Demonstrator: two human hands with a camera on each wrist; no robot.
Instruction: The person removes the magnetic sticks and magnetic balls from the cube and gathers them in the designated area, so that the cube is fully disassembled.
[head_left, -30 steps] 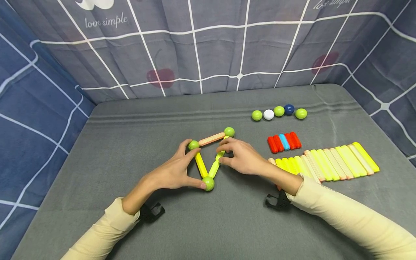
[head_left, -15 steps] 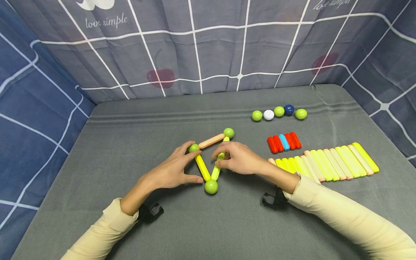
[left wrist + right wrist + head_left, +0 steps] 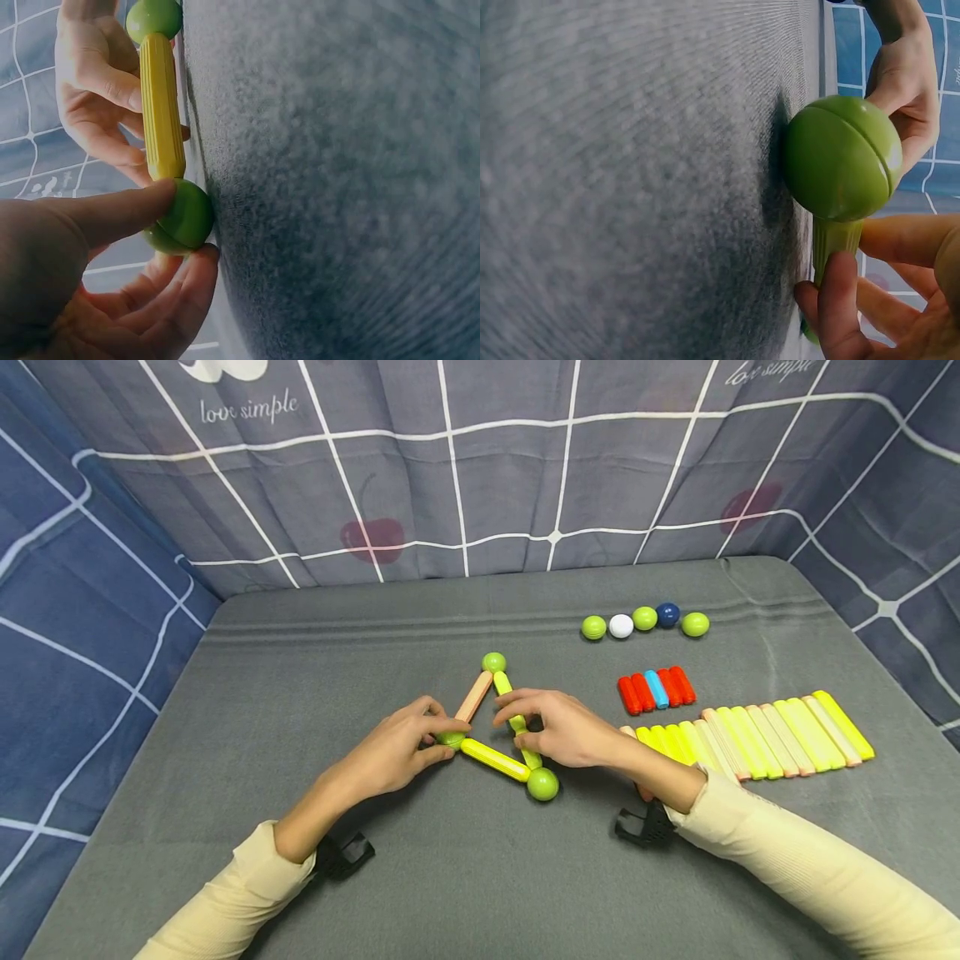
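Note:
Three green balls joined by rods form a triangle on the grey cloth. My left hand (image 3: 397, 747) pinches the left ball (image 3: 184, 217) between thumb and fingers. From that ball a yellow rod (image 3: 495, 760) runs to the near-right ball (image 3: 543, 784), and a pinkish rod (image 3: 474, 697) to the far ball (image 3: 493, 662). The lime side rod (image 3: 532, 755) links the far and near-right balls, and my right hand (image 3: 566, 727) grips it near its middle. In the right wrist view, fingers lie on both sides of this rod, just below the near-right ball. My right fingers partly hide its middle.
A row of loose balls, green, white and dark blue (image 3: 667, 615), lies at the back right. Before it are short red rods and a blue rod (image 3: 656, 689). A long row of yellow and pinkish rods (image 3: 787, 735) sits beyond my right forearm. Patterned curtains surround the table.
The triangle has turned: its near ball swung right, its far ball left, and its left ball came nearer. My left hand went from spanning two balls to pinching one. The right hand keeps the lime rod.

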